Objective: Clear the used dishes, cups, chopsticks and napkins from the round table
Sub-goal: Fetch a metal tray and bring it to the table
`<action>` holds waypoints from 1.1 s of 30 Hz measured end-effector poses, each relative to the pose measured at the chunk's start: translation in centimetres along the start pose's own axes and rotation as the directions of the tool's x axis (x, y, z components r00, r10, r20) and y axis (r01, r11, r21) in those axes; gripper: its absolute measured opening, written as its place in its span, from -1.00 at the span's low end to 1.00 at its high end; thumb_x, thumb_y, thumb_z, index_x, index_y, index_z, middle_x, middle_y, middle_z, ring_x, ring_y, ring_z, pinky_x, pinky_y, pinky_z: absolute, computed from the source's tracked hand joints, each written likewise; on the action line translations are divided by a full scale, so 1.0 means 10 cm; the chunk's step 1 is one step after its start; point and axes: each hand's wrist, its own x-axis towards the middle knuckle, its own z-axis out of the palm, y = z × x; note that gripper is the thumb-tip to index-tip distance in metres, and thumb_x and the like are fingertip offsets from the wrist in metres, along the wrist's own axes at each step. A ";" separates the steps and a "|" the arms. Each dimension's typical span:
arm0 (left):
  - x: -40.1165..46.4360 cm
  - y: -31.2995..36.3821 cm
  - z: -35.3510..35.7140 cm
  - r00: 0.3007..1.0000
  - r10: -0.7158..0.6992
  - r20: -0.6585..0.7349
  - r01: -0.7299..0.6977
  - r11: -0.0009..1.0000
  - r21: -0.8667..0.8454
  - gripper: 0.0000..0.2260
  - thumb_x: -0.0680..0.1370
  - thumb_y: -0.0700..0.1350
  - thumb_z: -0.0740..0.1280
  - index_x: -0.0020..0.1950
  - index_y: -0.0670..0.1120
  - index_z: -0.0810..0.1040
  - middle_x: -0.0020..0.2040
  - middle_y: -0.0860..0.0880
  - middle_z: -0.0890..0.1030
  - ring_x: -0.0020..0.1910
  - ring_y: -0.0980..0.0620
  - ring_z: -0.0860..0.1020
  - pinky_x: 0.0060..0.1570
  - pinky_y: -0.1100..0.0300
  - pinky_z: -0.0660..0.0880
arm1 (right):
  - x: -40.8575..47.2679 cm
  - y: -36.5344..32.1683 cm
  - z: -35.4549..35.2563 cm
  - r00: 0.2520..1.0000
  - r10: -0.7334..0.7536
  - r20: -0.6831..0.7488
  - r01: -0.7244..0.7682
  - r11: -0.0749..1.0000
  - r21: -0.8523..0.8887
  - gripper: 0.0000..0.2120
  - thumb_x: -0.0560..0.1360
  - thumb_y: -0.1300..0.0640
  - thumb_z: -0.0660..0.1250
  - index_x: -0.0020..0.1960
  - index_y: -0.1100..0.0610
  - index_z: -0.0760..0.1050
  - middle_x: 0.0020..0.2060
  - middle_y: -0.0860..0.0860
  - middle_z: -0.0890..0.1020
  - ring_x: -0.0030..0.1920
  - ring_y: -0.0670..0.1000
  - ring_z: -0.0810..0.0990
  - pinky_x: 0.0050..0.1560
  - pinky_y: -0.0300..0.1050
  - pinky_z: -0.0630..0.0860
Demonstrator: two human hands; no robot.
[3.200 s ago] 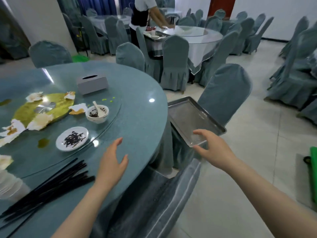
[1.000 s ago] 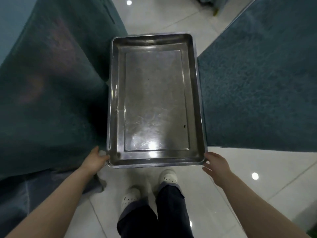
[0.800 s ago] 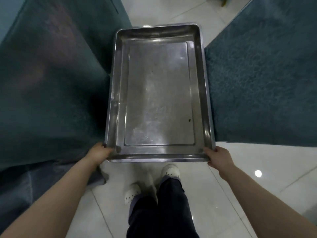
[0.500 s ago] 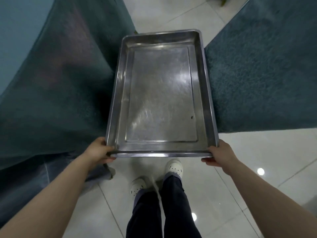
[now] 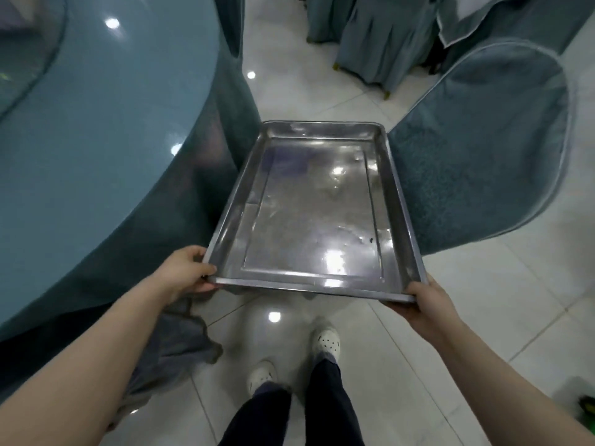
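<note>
An empty steel tray point(image 5: 399, 201) hangs in the air in front of me, between the round table and a chair. My left hand point(image 5: 185, 270) grips its near left corner. My right hand point(image 5: 425, 302) grips its near right corner from below and outside. The round table point(image 5: 106, 117), with a blue-green glass top and a long teal cloth, fills the left. None of its dishes, cups or chopsticks are in view.
A covered chair point(image 5: 483, 149) stands right of the tray. More covered chairs point(image 5: 370, 37) stand at the back. White tiled floor point(image 5: 483, 300) lies below, with my feet point(image 5: 325, 339) on it. A green object point(image 5: 584, 403) sits at the lower right edge.
Both hands took hold of the tray's near corners and lifted it off the chair. The tray has come up and tilted, and the table top is back in view.
</note>
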 end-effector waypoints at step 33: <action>-0.79 0.94 -1.95 0.935 0.181 -0.306 -0.249 0.947 -0.203 -0.81 0.57 -0.38 0.21 0.01 -0.10 0.48 -0.23 -0.16 0.58 -0.49 0.05 0.61 -0.51 0.30 0.54 | -0.39 -1.31 2.56 0.933 -0.196 0.301 0.240 0.964 -0.116 -0.76 0.40 0.51 0.06 -0.08 0.28 0.41 -0.20 0.26 0.57 -0.25 0.25 0.62 -0.39 0.10 0.61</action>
